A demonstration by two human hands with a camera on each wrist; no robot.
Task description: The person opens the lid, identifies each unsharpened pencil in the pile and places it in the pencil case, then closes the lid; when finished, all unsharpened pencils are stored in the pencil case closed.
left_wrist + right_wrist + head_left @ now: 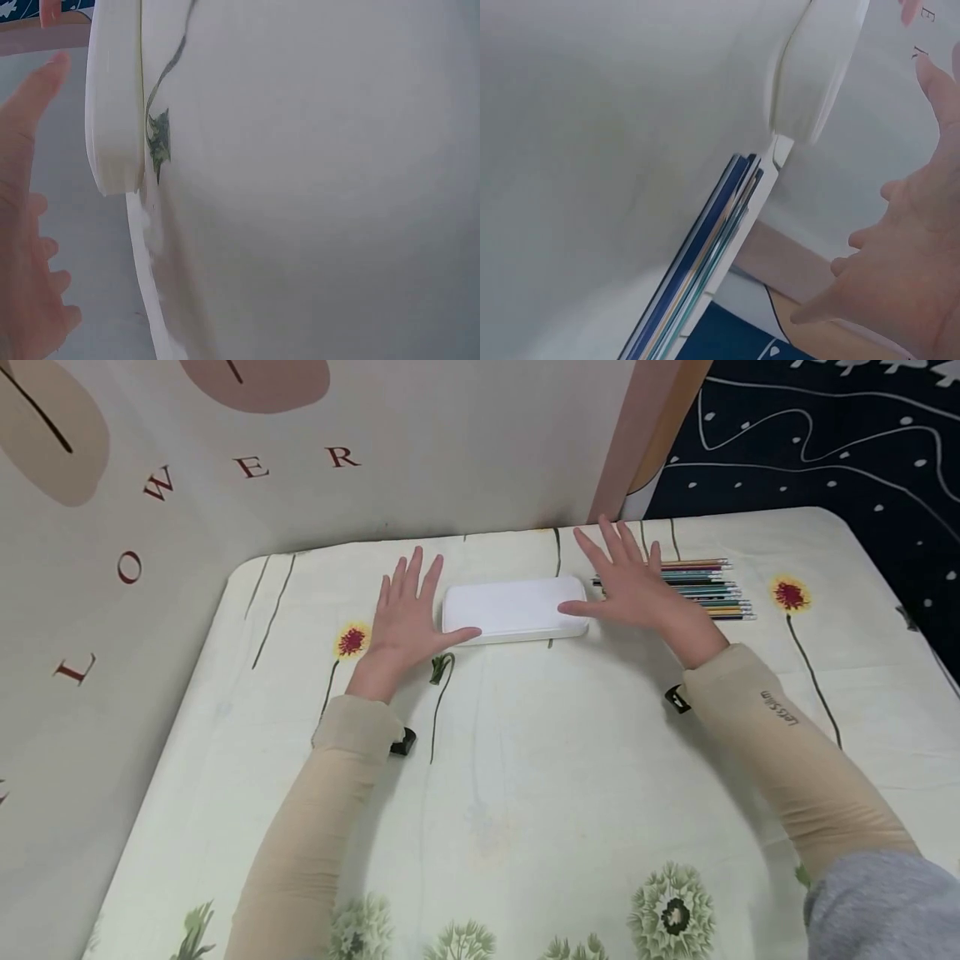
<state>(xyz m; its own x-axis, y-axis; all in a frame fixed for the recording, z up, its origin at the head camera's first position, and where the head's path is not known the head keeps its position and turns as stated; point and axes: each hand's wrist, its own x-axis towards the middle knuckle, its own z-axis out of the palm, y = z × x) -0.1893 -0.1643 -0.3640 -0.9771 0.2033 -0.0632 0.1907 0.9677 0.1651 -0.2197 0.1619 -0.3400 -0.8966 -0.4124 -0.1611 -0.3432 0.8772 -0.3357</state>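
Observation:
A white rounded-corner case (517, 608), closed, lies on the patterned tablecloth near the far edge. My left hand (405, 622) is spread at its left end, the thumb reaching over the near left corner. At the other end my right hand (633, 581) is spread too, its thumb over the case's right side. Whether either thumb touches the case I cannot tell. In both wrist views the case (116, 97) shows side-on, with fingers held apart around nothing. A row of pencils (712, 589) lies right of the case, partly hidden behind my right hand.
The light tablecloth (525, 777) carries printed flowers and stems. Behind the table rises a pale wall (465, 460) with letters, and a dark patterned cloth (810, 452) hangs at the far right. Black wrist straps (403, 742) show by both sleeves.

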